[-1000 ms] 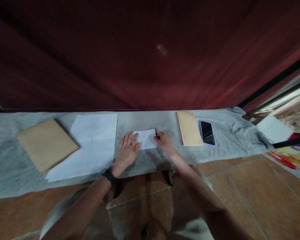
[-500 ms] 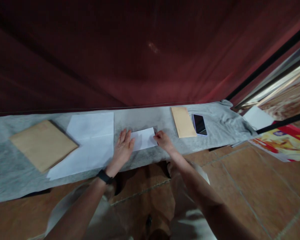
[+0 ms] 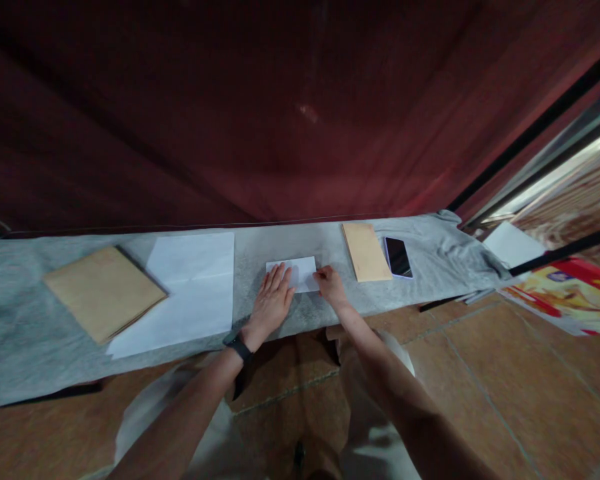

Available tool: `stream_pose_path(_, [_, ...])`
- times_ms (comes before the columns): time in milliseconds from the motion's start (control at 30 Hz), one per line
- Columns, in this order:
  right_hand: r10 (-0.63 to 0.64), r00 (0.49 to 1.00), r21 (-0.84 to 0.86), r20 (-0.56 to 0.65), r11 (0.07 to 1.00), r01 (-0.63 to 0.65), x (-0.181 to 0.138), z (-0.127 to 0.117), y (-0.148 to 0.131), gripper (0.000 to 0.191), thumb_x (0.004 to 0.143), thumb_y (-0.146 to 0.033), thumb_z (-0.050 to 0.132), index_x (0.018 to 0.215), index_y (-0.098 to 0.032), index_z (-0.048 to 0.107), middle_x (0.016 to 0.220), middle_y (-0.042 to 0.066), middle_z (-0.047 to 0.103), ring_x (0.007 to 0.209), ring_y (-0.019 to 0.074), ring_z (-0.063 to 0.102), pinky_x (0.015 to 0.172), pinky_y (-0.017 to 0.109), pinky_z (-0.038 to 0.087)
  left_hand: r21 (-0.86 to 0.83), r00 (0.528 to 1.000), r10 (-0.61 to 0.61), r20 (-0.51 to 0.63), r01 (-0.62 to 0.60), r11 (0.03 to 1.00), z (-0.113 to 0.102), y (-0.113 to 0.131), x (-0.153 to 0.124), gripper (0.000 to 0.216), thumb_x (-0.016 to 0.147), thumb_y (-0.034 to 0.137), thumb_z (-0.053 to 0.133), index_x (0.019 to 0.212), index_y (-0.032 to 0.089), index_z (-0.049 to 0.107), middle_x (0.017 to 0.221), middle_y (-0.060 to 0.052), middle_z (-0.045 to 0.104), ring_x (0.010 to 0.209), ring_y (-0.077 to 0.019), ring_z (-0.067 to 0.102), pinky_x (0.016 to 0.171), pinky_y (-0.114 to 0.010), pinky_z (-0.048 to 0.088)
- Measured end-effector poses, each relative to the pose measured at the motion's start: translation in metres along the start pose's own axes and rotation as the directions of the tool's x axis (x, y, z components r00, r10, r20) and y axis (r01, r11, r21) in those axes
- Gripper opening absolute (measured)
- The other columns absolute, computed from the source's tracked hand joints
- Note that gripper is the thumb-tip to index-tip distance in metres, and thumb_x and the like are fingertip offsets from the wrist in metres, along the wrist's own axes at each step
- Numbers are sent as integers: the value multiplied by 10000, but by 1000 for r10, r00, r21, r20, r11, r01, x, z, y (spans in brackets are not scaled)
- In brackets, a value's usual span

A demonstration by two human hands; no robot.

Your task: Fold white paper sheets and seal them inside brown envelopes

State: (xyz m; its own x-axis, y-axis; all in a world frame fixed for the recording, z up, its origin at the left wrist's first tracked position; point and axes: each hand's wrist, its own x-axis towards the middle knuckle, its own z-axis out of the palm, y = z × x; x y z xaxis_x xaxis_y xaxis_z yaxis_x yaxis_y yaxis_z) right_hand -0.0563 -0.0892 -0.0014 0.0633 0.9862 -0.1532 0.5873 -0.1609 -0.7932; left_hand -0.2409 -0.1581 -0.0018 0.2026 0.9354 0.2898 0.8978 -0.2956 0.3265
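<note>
A small folded white paper lies on a grey cloth spread along the floor. My left hand lies flat on the paper's left part, fingers stretched out together. At the paper's right edge my right hand rests with curled fingers pressing on the corner. A black band sits on my left wrist.
A large white sheet lies left of my hands, with a brown envelope beyond it. To the right are a narrow brown envelope and a phone. Dark red curtain behind; white paper and a colourful print at far right.
My left hand has slid right, further onto the folded paper. My right hand stays at the paper's right edge. The view has shifted a little.
</note>
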Motion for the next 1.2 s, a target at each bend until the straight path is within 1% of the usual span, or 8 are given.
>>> stream_pose_path(100, [1,1000,52,-5,999,-1,12,1,-1,165,925,-278,541,971,-157,643,798,6,689,545,112,583,447,197,447,-32,998,-45,-54,43,999,-5,-8,7,552,1054,355,319,1541,117,419,1623,-169,404,1542,-297,307,1255,-529,290])
stream_pose_path(233, [-19,999,76,-28,997,21,35,3,-7,199,917,-304,536,974,-149,645,800,13,692,577,126,609,457,198,465,-115,972,-181,-150,165,980,-13,-31,16,563,1044,368,334,1525,94,436,1623,-191,395,1536,-312,318,1258,-537,285])
stream_pose_path(367, [-49,998,30,-41,998,51,55,5,-17,179,914,-287,559,964,-152,666,828,20,712,676,139,655,551,193,480,-276,925,-342,-167,289,917,-15,-53,24,551,1044,405,329,1472,111,510,1587,-178,456,1509,-298,375,1253,-524,307])
stream_pose_path(500, [-67,997,-49,-24,997,66,63,7,-24,134,908,-240,590,947,-166,695,874,42,741,811,170,702,686,219,503,-351,890,-426,-163,351,868,-12,-56,31,513,1044,401,342,1440,152,550,1548,-149,514,1466,-266,449,1251,-485,326])
stream_pose_path(600, [-65,998,-106,-18,992,63,61,6,-27,157,930,-234,584,1008,-163,701,959,75,758,911,194,716,778,249,513,-302,905,-396,-154,338,891,-9,-49,35,506,1049,381,330,1447,149,539,1575,-147,480,1474,-256,438,1250,-475,331])
stream_pose_path(867, [-50,999,-368,14,928,52,48,2,-36,222,1010,-270,521,1155,-177,661,1011,84,758,1013,205,712,836,255,502,-43,991,-108,-81,105,994,6,-22,50,507,1034,272,331,1488,95,471,1639,-177,368,1536,-297,318,1248,-495,330])
stream_pose_path(1033, [-55,998,-385,26,921,61,45,1,-35,223,1006,-268,524,1157,-184,664,990,81,759,995,206,716,812,256,499,13,996,-94,-5,94,995,15,-13,64,513,1051,316,319,1468,68,489,1607,-198,411,1530,-311,322,1255,-498,299])
stream_pose_path(1200, [-71,995,-381,63,920,90,50,-2,-35,185,986,-249,568,1112,-180,685,994,72,763,980,193,716,783,238,486,32,994,-108,-9,108,994,23,-6,69,524,1059,345,325,1468,61,486,1596,-207,424,1521,-320,337,1244,-508,305])
